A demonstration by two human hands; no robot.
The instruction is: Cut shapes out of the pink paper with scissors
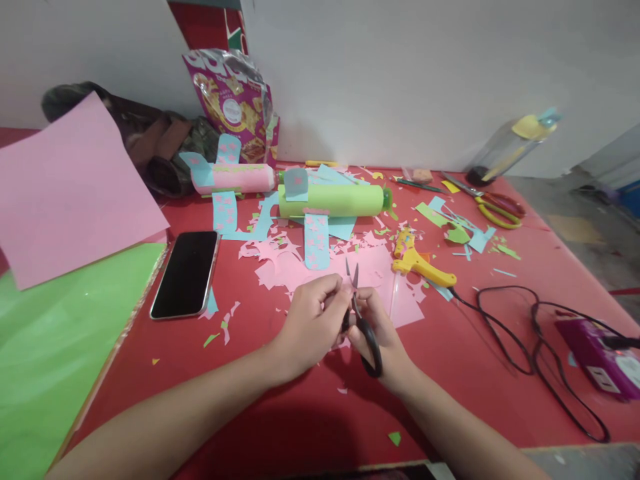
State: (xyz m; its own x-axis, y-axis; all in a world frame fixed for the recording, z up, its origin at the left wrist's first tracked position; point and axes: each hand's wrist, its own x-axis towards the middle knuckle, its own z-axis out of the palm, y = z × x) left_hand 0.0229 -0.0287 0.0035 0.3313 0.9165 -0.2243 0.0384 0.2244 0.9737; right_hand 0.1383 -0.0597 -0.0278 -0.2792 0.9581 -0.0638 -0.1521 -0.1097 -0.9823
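Black-handled scissors (371,347) are in my right hand (387,337), fingers wrapped about the handles. Their slim blades point away from me and stand slightly apart. My left hand (313,323) is closed in a pinch right beside the blades; whatever lies between its fingertips is too small and covered to make out. Beneath both hands lies cut pink paper (377,267) with many scraps. Just beyond it rests a light green paper-covered tube (345,200) with blue paper flaps bearing pink shapes. A similar pink tube (245,178) lies behind it to the left.
On the left are a phone (186,273), a pink sheet (75,193) and a green sheet (60,347). A yellow glue gun (425,267) trails its cord to a purple power box (600,360). Larger scissors (493,207), a bottle (515,150) and a snack bag (235,107) stand or lie farther back.
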